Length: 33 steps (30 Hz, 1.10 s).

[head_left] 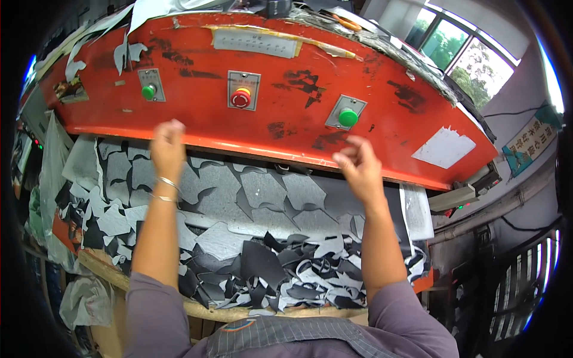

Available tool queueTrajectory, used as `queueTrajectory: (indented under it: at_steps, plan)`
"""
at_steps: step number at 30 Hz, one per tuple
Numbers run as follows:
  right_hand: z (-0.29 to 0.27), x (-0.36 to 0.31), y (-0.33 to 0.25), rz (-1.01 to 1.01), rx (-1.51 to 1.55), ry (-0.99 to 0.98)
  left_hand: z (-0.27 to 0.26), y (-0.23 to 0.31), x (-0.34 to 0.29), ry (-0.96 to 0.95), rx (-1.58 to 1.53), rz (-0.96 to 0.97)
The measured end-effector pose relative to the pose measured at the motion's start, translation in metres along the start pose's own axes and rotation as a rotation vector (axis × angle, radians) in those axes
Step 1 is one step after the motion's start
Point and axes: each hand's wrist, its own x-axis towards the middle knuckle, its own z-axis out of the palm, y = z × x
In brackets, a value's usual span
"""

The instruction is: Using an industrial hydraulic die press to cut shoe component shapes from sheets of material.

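My left hand (169,148) is raised in front of the red machine front (197,122), below and right of a green push button (148,92). Slightly blurred, its fingers point up and hold nothing I can see. Below another green button (348,117), my right hand (362,167) hovers with fingers loosely bent and thumb apart, empty. Neither hand touches a button. Between them, a red stop button (240,98) sits higher on the panel. Grey sheet material (218,185) with curved cuts lies under the machine's lower edge.
Dark and light offcuts (262,265) are heaped on the bench, whose wooden edge (206,311) runs close to my body. A clear plastic bag (52,179) hangs at the left. Scissors with orange handles (345,21) lie on top of the machine. A window (459,51) is at the upper right.
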Motion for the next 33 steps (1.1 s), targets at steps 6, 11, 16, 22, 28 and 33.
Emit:
queueTrajectory:
  at_steps: [6,11,16,22,28,33]
  plan:
    - [0.013,0.028,-0.046,-0.12,-0.111,0.306,-0.085,-0.005,0.08,0.029,0.354,0.344]
    - [0.001,-0.086,-0.026,-0.153,-0.307,0.006,-0.08,0.033,-0.05,-0.406,0.13,0.211]
    - [-0.005,-0.246,-0.06,-0.104,-0.22,-0.851,-0.103,0.113,-0.239,-1.116,0.156,0.145]
    - [0.008,-0.308,-0.047,-0.216,-0.502,-0.6,-0.087,0.123,-0.319,-1.01,0.381,0.442]
    - [0.001,-0.295,-0.046,-0.184,-0.501,-0.656,-0.078,0.134,-0.321,-0.836,0.326,0.374]
    - [-0.015,-0.234,-0.044,-0.161,-0.322,-1.248,-0.084,0.144,-0.293,-1.13,0.419,0.303]
